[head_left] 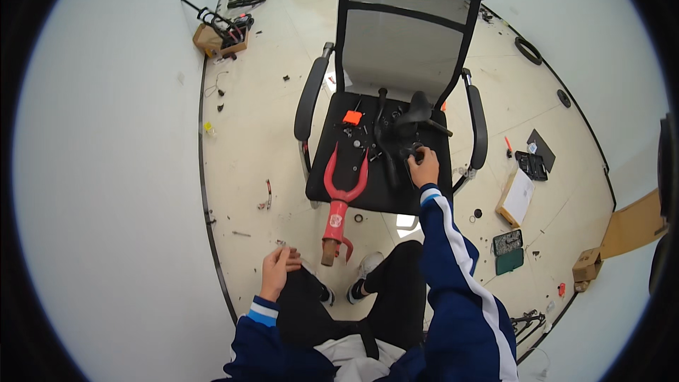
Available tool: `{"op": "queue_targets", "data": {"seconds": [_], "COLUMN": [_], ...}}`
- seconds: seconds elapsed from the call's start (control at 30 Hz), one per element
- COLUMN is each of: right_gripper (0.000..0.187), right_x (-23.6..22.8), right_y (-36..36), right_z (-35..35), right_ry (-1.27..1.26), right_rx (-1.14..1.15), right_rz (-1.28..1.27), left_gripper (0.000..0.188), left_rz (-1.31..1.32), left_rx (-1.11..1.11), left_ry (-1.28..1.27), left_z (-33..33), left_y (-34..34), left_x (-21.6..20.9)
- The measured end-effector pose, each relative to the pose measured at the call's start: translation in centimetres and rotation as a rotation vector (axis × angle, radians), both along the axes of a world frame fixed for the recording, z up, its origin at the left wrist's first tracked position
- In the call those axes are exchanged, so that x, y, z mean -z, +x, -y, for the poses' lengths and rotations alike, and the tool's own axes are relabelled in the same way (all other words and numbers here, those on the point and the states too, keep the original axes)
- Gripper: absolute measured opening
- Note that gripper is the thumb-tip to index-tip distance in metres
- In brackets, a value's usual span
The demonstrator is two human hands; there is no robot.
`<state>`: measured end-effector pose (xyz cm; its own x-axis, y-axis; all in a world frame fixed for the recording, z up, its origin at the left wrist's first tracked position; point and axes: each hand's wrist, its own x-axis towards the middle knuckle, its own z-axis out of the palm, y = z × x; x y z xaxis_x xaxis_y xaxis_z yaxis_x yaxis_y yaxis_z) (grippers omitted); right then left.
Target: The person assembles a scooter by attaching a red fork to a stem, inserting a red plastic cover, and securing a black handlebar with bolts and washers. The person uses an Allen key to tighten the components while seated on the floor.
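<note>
**Chair seat with red fork and black parts, 2 hands at work**

Seat: black chair seat (398,199), in use as a bench, seemingly because it keeps loose pieces within your reach.

Fork: 1 red fork (339,197), 2 prongs toward the backrest, tube jutting past the seat's front edge toward your knees. The seat is probably too crowded to take its full length; the crown appears to bear on the front edge.

Right hand (424,168): arm stretched forward, fingers curled down at a dark part (416,148) on the seat's right side. The bent fingers suit picking among packed pieces; whether they are clamped on it, you cannot tell from here.

Left hand (278,269): raised beside your left knee, well apart from the fork, thumb and forefinger drawn close. Whether a small pale bit sits between the tips cannot be told.

Black parts: 1 bent black tube (382,124) and 1 saddle-shaped piece (417,110), lying close together, perhaps to leave the left half for the fork.

Small items: 1 orange piece (351,118), with loose hardware (357,144) near it, likely grouped so nothing rolls off.

Floor, right: 1 open black case (531,165); 1 green tray (508,262).
</note>
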<state>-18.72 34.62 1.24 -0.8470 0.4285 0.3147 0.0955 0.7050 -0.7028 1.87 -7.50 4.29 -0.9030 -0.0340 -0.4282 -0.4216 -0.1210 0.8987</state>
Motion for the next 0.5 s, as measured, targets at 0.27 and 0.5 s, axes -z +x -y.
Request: {"op": "queue_targets", "data": {"seconds": [0.27, 0.5], "right_gripper": [0.029, 0.035], "right_x": [-7.4, -7.0], "right_y": [21.9, 27.7], "right_z": [8.5, 16.5], "right_ry": [-0.412, -0.483], "right_rx": [-0.569, -0.725], "right_rz": [0.137, 0.035], "left_gripper": [0.031, 0.028], "left_rz": [-0.183, -0.275], "left_rx": [0.047, 0.203], "left_ry": [0.013, -0.129], "left_z": [-4.0, -5.2], "left_y": [1.3, 3.1], "left_x": [-2.4, -4.5]}}
